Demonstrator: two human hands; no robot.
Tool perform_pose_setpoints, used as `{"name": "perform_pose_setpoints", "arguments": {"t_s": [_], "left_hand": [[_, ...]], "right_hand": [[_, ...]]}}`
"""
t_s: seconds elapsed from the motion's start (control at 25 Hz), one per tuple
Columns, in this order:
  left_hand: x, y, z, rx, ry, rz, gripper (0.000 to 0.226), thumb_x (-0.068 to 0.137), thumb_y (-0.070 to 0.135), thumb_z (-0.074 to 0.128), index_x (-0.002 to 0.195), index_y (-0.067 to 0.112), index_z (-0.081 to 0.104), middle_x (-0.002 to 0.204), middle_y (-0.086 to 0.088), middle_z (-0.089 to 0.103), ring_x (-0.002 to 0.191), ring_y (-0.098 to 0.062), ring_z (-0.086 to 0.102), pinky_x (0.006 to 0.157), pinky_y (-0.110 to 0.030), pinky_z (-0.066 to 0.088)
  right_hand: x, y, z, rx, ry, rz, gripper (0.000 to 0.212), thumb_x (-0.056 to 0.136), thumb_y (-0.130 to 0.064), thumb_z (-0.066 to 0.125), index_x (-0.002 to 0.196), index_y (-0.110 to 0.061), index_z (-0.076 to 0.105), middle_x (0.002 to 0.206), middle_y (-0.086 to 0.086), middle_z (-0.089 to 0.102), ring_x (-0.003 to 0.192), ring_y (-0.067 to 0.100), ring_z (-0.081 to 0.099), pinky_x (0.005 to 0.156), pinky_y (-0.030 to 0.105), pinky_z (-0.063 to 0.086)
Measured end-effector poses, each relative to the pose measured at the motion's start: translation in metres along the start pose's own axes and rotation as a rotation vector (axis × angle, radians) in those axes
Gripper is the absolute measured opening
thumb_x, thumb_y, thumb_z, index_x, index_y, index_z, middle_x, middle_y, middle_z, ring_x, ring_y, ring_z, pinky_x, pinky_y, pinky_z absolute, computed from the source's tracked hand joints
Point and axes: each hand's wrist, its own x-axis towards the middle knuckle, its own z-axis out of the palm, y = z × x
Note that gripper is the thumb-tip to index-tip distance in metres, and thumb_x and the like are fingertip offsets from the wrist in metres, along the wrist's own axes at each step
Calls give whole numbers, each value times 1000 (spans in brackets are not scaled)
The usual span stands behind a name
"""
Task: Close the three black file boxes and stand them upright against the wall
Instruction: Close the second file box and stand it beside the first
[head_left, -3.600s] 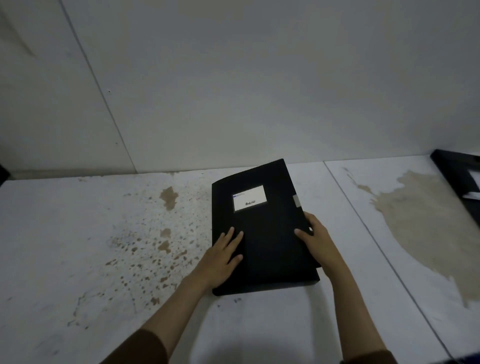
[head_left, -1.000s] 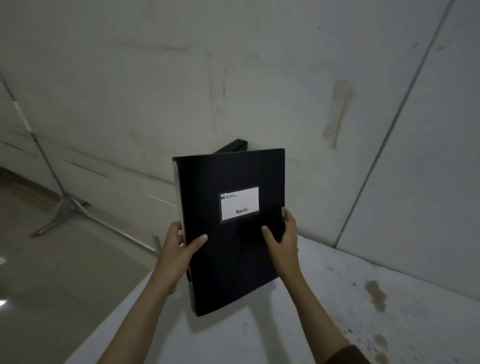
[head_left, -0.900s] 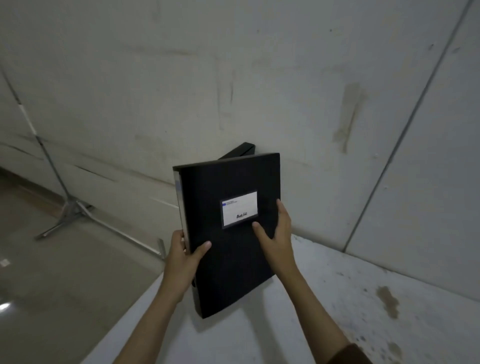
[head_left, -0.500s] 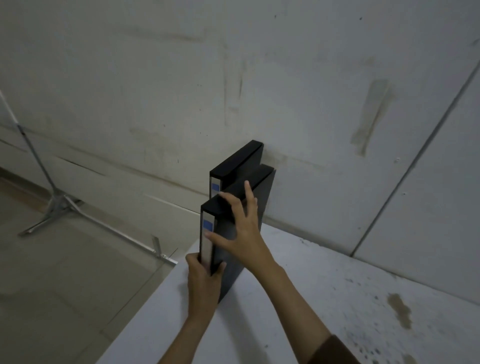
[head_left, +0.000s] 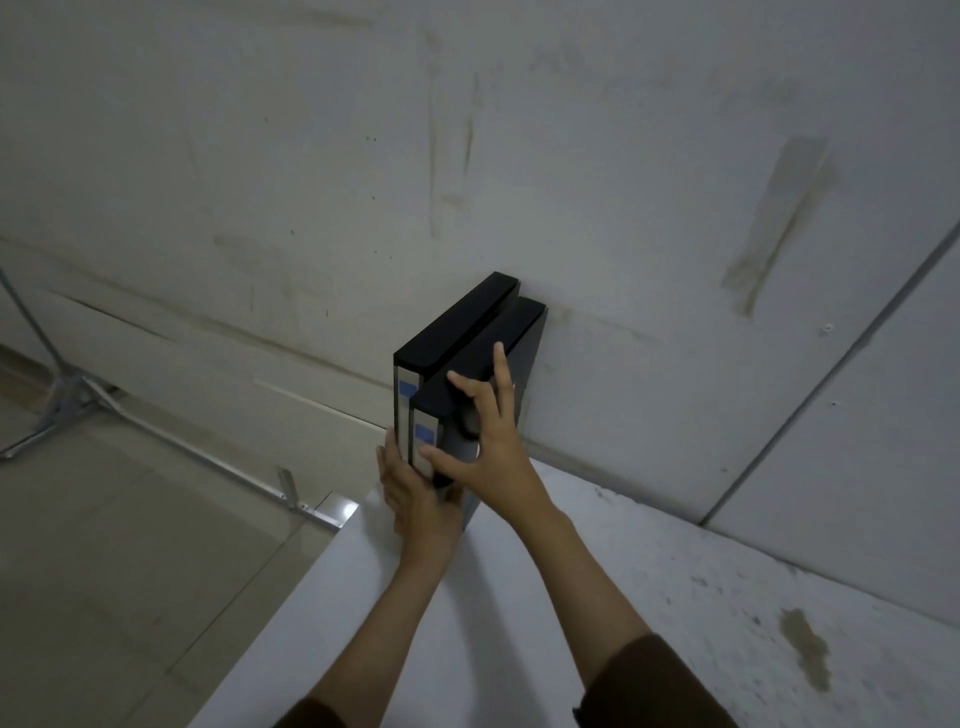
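Two closed black file boxes stand upright side by side at the table's far left corner, their back edges at the wall (head_left: 623, 234). The left box (head_left: 457, 322) is slightly taller in view; the right box (head_left: 527, 343) sits beside it, touching. Both show grey spines with blue labels. My left hand (head_left: 415, 499) is wrapped around the low front of the spines. My right hand (head_left: 488, 441) is spread over the right box's top and side, thumb on its spine. A third box is out of view.
The white table (head_left: 519, 623) ends just left of the boxes, with the floor below. A metal stand's legs (head_left: 67, 400) and a floor rail (head_left: 218, 462) lie at the left. Brown stains (head_left: 805, 654) mark the table at the right.
The box I held facing me has been turned spine-forward and set upright beside the first box. In the last half second it slid back to the wall.
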Motion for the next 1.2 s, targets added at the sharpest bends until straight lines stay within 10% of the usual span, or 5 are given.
{"name": "perform_pose_setpoints", "arguments": {"t_s": [0.2,0.48,0.68,0.88,1.2], "left_hand": [[23,3,15,-32,-67,-3,104,84,6,63,144,24,-20,155,-13,-25,145,-29,-17,117,-54,6],[28,-6,25,73,-46,7,109,82,16,67,140,19,-26,153,-16,-29,143,-32,-20,116,-51,4],[31,-8,16,141,-125,26,111,81,8,66,142,15,-26,154,-12,-31,142,-27,-27,117,-47,-1],[13,4,4,78,-162,-99,108,82,9,66,144,27,-21,155,-9,-27,146,-30,-13,117,-48,10],[-64,51,7,123,-237,-116,82,86,30,60,147,20,8,158,-9,-10,144,-35,10,115,-47,24]], "right_hand": [[27,19,-5,1,7,-35,73,74,-19,76,133,-31,35,155,-6,-21,147,21,-4,117,47,22],[41,29,-14,-24,-22,-55,79,75,-20,76,138,-32,28,154,1,-29,139,-7,-1,100,-6,16],[33,23,-10,44,-29,5,103,80,-24,71,138,-45,-11,153,-13,-27,139,2,-27,110,18,4],[5,7,-21,36,-33,77,110,80,-20,71,137,-36,-22,155,-7,-23,145,18,-16,120,44,5],[-78,-13,-72,-62,-131,242,86,89,-22,59,148,-16,-4,159,4,1,145,17,8,111,22,13]]}}
